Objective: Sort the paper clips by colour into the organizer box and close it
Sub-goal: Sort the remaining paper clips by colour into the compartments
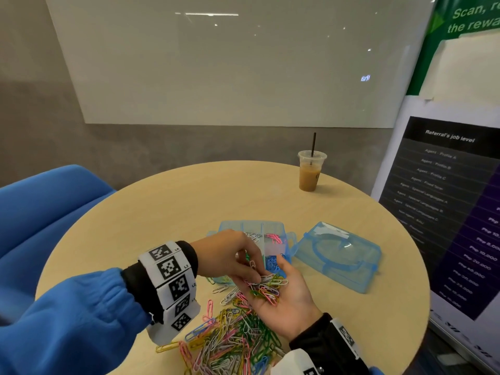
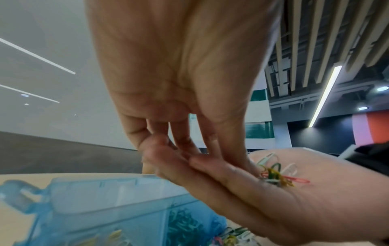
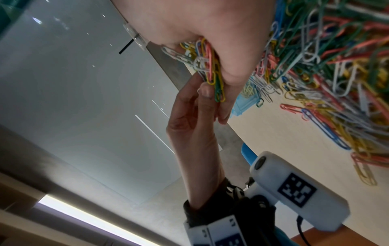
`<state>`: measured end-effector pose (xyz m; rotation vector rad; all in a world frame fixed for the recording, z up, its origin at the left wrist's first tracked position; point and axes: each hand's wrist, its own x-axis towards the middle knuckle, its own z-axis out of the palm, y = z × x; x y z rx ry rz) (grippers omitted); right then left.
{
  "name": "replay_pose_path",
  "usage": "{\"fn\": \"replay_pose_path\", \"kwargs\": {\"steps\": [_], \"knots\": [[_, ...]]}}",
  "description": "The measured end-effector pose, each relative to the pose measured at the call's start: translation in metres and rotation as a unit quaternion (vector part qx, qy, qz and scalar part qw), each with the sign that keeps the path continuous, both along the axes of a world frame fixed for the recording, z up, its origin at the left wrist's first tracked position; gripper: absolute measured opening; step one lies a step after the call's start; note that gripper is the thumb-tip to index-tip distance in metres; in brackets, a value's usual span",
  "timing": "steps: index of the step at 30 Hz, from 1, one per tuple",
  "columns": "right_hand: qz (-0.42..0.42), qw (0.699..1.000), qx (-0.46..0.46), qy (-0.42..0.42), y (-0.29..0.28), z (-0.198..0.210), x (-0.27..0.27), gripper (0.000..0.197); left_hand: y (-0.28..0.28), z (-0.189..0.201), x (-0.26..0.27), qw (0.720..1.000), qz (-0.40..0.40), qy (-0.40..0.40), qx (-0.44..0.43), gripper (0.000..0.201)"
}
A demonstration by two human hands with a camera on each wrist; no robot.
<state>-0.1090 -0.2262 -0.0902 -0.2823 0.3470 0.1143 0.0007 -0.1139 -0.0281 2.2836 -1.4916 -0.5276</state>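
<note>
The right hand (image 3: pixel 202 25) lies palm-up, cradling a small bunch of paper clips (image 3: pixel 207 66) of mixed colours. The left hand (image 3: pixel 189 119) reaches in, its fingertips (image 3: pixel 205 90) touching the bunch. Beyond, a large heap of clips (image 3: pixel 328 69) covers the pale table (image 3: pixel 280 138).

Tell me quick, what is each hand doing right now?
Left hand: fingers pinching at the paper clips in the other palm; whether it has one cannot be told.
Right hand: open, palm up, carrying the mixed clips.
</note>
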Motion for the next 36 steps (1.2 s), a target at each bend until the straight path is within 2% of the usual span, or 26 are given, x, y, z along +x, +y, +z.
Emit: {"fn": "replay_pose_path", "kwargs": {"steps": [5,13,17,19,23,28,33,36], "knots": [[-0.001,1.000,-0.014,0.008,0.000,-0.002,0.000,0.064,-0.005,-0.004,-0.002,1.000,-0.007,-0.021,0.012,0.018],[0.014,1.000,-0.019,0.017,0.003,0.004,-0.001,0.063,-0.004,-0.004,0.006,1.000,0.010,0.003,-0.018,0.018],[0.017,1.000,-0.018,0.012,0.003,0.003,0.000,0.063,0.001,-0.005,0.008,0.986,0.043,0.144,-0.067,0.014],[0.017,1.000,-0.018,0.011,0.003,0.004,0.001,0.063,0.003,-0.003,0.011,0.976,0.049,0.190,-0.089,0.011],[0.025,0.999,-0.026,0.014,0.003,0.003,0.001,0.072,0.004,0.002,0.020,0.974,0.067,0.180,-0.123,0.009],[0.030,0.999,-0.008,0.011,0.003,0.004,0.000,0.074,-0.002,0.012,0.054,0.959,0.180,0.163,-0.148,0.016],[0.036,0.999,0.005,0.012,0.002,0.003,0.002,0.073,-0.009,0.013,0.072,0.926,0.220,0.278,-0.129,0.021],[0.036,0.999,0.008,0.010,0.002,0.002,0.004,0.073,-0.012,0.012,0.073,0.912,0.216,0.324,-0.125,0.014]]}}
